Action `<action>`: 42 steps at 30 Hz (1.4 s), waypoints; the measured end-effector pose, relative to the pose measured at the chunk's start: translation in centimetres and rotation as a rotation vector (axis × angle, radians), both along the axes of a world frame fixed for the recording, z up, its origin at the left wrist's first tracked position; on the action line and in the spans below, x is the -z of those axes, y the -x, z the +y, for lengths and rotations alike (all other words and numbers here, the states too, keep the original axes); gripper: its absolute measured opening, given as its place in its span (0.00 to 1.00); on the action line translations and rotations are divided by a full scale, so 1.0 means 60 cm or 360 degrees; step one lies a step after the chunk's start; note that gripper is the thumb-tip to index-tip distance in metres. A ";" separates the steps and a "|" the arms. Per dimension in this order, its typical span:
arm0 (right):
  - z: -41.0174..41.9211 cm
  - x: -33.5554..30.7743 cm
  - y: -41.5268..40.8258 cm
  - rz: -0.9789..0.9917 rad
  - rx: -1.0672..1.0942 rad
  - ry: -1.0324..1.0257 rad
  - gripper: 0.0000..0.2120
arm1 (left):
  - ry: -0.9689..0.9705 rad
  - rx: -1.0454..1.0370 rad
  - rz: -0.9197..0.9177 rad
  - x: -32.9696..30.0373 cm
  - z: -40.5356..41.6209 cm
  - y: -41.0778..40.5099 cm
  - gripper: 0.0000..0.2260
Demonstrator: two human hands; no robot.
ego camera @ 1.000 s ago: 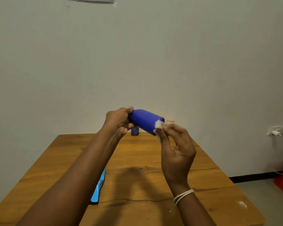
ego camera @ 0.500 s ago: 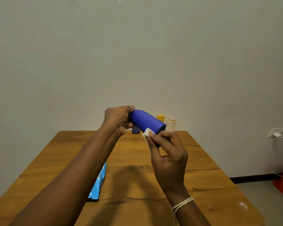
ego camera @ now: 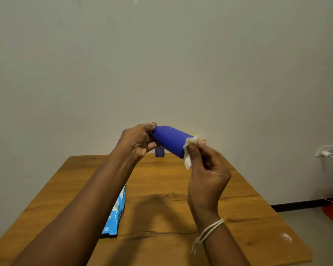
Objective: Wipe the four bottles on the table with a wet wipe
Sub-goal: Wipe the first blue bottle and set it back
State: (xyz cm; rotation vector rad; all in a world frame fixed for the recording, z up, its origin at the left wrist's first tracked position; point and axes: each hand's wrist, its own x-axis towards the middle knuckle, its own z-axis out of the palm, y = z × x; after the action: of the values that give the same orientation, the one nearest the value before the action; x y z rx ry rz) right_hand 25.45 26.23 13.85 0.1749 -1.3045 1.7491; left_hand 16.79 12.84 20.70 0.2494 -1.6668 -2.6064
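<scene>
Since half a second ago, our right hand has lifted the wet wipe from under the blue bottle to its end, pinching it in curled fingers. Our left hand grips the bottle's other end, above the table. Writing on the blue packet is unreadable.

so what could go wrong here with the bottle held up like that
The left hand grips the blue bottle only at one end, tilted in the air over the table; pressure from wiping could twist it loose and drop it.

The right hand pinches just a small wad of wet wipe at the bottle's far end, so it could slip out or miss most of the body.
</scene>
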 end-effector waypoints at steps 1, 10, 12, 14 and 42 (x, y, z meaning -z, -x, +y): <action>0.003 -0.012 0.003 0.0007 -0.0017 0.0078 0.09 | -0.0018 -0.0006 0.0017 -0.002 -0.001 0.001 0.06; 0.011 0.013 -0.015 -0.0595 -0.0986 0.0918 0.07 | -0.0141 0.0287 0.0388 0.004 -0.010 -0.010 0.15; 0.026 0.000 -0.006 -0.0674 -0.1004 0.0568 0.07 | -0.0051 0.0377 0.0529 0.004 -0.007 -0.011 0.14; 0.029 -0.022 0.002 -0.0639 -0.0923 0.0065 0.09 | 0.0086 0.0490 0.0659 0.005 0.000 -0.012 0.11; 0.023 -0.007 -0.042 -0.0102 -0.0466 -0.0619 0.09 | -0.0262 0.1356 0.1102 -0.007 -0.006 -0.019 0.25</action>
State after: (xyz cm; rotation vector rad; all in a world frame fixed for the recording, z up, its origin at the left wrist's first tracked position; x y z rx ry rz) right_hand 27.99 27.61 14.25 0.5575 -1.7279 1.7304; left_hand 17.92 12.50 21.14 -1.4778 -1.4556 -2.7561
